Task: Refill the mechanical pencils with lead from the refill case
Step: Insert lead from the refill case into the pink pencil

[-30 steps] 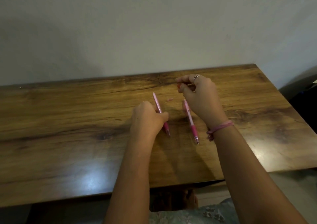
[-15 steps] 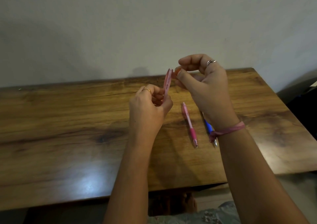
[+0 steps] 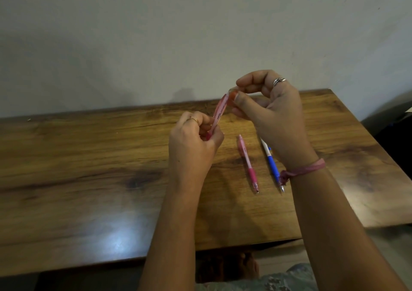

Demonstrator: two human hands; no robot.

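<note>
**Two hands hold one pink pencil up over the table**

The left hand (image 3: 194, 143) has its fingers curled around the low end of a pink pencil (image 3: 219, 112). The pencil stands up and leans a little to the right. Dark letters run along its side.

The right hand (image 3: 269, 110) is just above and to the right of the left hand. Its thumb and first finger are pinched together at the top tip of the pencil. A tiny bit of something red or orange shows between those fingertips (image 3: 236, 94), but it is too small to tell what it is. The other fingers of the right hand are curled in. One of them wears a silver ring (image 3: 278, 81). A gold ring (image 3: 193, 119) sits on a finger of the left hand. A pink band (image 3: 303, 170) is tied around the right wrist.

Under the right hand, two more pencils lie flat on the wooden table (image 3: 89, 179). A second pink pencil (image 3: 248, 163) lies below the pinching fingers, apart from both hands. A blue and white pencil (image 3: 272, 165) lies just beside it, close to the right wrist. Both points face the person.
</note>
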